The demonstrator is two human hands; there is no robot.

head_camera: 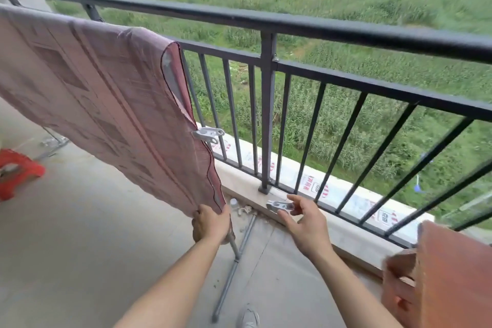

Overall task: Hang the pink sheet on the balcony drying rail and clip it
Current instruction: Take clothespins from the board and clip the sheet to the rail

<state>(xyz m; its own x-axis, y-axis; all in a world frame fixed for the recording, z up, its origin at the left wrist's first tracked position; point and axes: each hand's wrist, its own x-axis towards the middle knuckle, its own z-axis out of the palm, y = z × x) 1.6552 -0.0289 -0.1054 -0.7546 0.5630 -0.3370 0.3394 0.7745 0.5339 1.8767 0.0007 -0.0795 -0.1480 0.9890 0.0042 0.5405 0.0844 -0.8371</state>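
Observation:
The pink patterned sheet [106, 104] hangs over the drying rail on the left, sloping down toward me. A white clip [209, 135] is fastened on its right edge, about halfway down. My left hand [210, 225] grips the sheet's lower right corner. My right hand [303, 224] reaches to the low ledge under the railing. Its thumb and forefinger sit either side of a second white clip [278, 205] and pinch it. The rail itself is hidden under the sheet.
The black balcony railing [292, 25] runs across in front, with green fields far below. The drying rack's metal leg and foot bar [231, 271] stand on the concrete floor between my arms. A red stool [16, 170] is at left, a red-brown object [452, 274] at right.

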